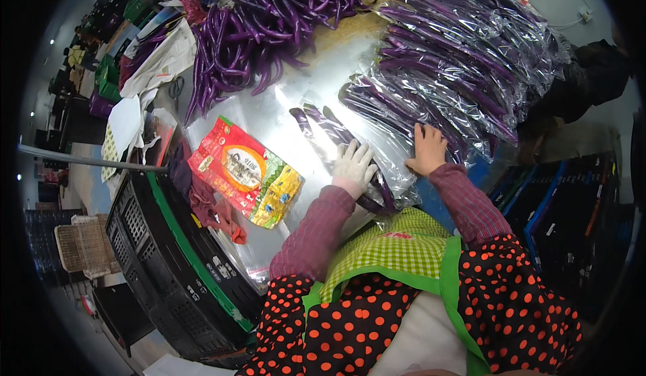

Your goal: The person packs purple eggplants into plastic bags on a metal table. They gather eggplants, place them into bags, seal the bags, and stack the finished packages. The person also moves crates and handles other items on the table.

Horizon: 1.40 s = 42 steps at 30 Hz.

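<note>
My left hand (354,164), in a whitish glove, lies with fingers spread on a clear plastic bag of long purple eggplants (331,129) on the metal table (282,93). My right hand (429,150), bare, rests on the near edge of another bagged bunch of eggplants (398,104), fingers somewhat apart. More bagged eggplants (449,58) are piled behind it at the upper right. Loose eggplants (272,17) are heaped at the table's far left side. A red and yellow printed plastic packet (247,171) lies left of my left hand.
Black plastic crates (176,270), one with a green rim, stand at the left; more crates (565,214) stand at the right. A crumpled reddish cloth (212,209) lies by the packet. Scissors (176,88) and papers (126,118) lie at the left edge. A person (78,55) is far back.
</note>
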Each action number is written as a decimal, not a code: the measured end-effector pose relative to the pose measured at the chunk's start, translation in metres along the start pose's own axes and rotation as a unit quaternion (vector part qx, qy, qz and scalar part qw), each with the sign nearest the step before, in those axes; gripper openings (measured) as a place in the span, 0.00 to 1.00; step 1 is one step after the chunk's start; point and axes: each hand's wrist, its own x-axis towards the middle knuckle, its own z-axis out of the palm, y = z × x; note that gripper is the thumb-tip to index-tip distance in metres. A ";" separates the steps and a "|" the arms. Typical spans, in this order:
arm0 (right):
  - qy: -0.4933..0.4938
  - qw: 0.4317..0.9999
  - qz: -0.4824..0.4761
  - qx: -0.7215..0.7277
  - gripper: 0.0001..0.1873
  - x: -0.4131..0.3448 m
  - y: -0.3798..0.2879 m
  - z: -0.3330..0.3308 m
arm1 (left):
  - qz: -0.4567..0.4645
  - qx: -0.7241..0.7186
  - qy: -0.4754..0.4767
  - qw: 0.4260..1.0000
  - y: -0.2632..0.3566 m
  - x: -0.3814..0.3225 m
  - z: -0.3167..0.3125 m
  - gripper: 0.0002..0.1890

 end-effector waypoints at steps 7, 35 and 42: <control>0.146 0.985 -0.078 0.041 0.18 0.021 -0.057 0.061 | -0.002 -0.004 -0.130 0.991 -0.028 -0.014 0.005 0.13; 0.283 0.950 -0.017 -0.134 0.37 0.156 0.144 -0.215 | 0.026 -0.002 -0.211 0.977 -0.005 -0.041 0.016 0.12; 0.296 0.940 -0.069 -0.156 0.11 0.187 0.095 -0.241 | 0.037 -0.046 -0.130 0.990 0.003 -0.044 -0.003 0.15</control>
